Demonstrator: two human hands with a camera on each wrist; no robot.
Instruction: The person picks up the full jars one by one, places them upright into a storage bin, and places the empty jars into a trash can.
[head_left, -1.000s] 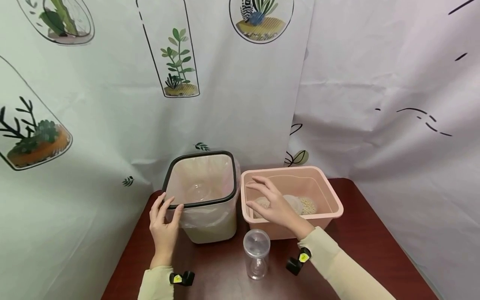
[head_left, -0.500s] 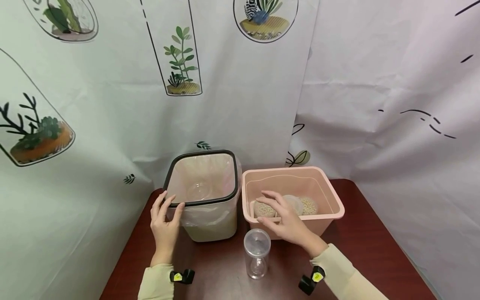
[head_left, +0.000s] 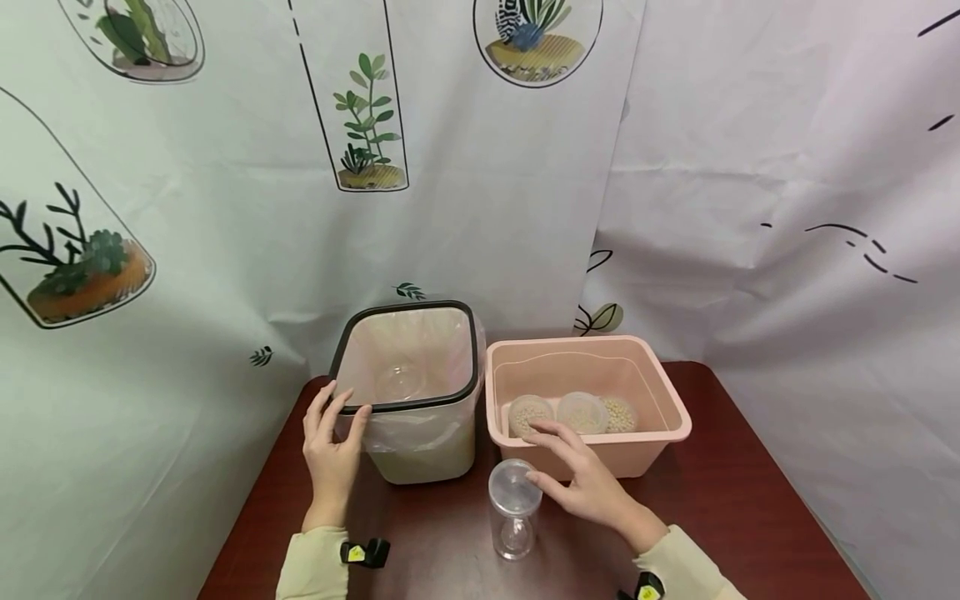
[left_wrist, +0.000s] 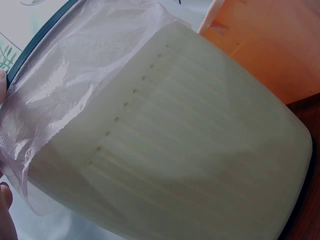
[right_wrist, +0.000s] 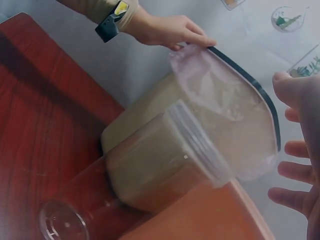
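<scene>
My left hand [head_left: 330, 467] grips the front left corner of a trash bin [head_left: 431, 465] by its black rim. A thin plastic liner [left_wrist: 65, 90] folds down over the bin's outside. In front of the bins, a tall clear jar [head_left: 514, 521] with a translucent lid [head_left: 516, 487] stands upright on the table. Beside that lid, my right hand [head_left: 592, 492] hangs with fingers spread and bent, holding nothing. In the right wrist view, a gap shows between the right hand [right_wrist: 305, 145] and the jar [right_wrist: 150, 160].
To the right of the trash bin is a pink plastic tub [head_left: 652, 438]. Inside it sit lidded containers of pale beans [head_left: 530, 411]. A clear round shape [head_left: 401, 383] shows inside the trash bin. Behind the dark red table [head_left: 720, 500] hangs a printed cloth [head_left: 480, 208].
My right hand has moved from over the pink tub down and towards me, to beside the clear jar's lid. My left hand stays on the bin's rim.
</scene>
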